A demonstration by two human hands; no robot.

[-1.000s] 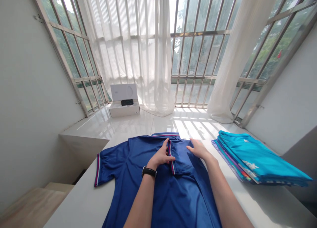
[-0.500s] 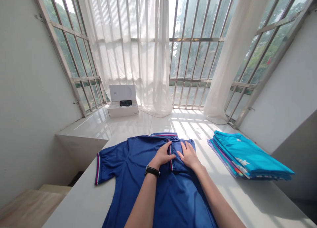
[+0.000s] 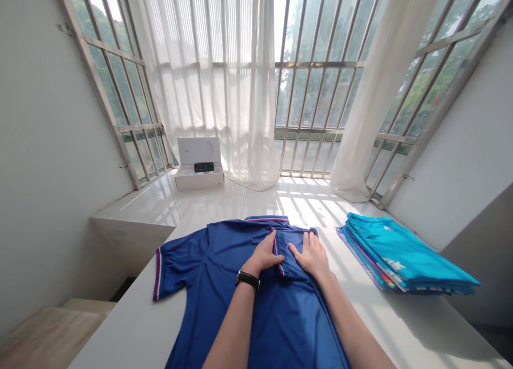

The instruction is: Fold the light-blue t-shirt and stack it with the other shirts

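A blue polo shirt (image 3: 224, 267) lies flat and face down on a white table (image 3: 395, 318), with its striped collar at the far end. One side is folded in towards the middle, forming a panel (image 3: 292, 251) with a red-and-white striped hem. My left hand (image 3: 264, 256), with a black wristwatch (image 3: 247, 279) on its wrist, rests against the striped edge. My right hand (image 3: 311, 257) lies flat on the folded panel, fingers spread. Neither hand visibly grips anything. A stack of folded teal shirts (image 3: 401, 257) lies to the right of the blue shirt.
Beyond the table, an open white box (image 3: 199, 166) holding a black object sits on a glossy white ledge. Sheer white curtains (image 3: 212, 86) hang before barred windows (image 3: 316, 96). The table's left edge drops towards a wooden step (image 3: 52, 331).
My right hand has slid nearer the shirt's middle and lower onto the folded panel. My left hand stays at the striped edge. The view has tilted level, shifting the teal stack left.
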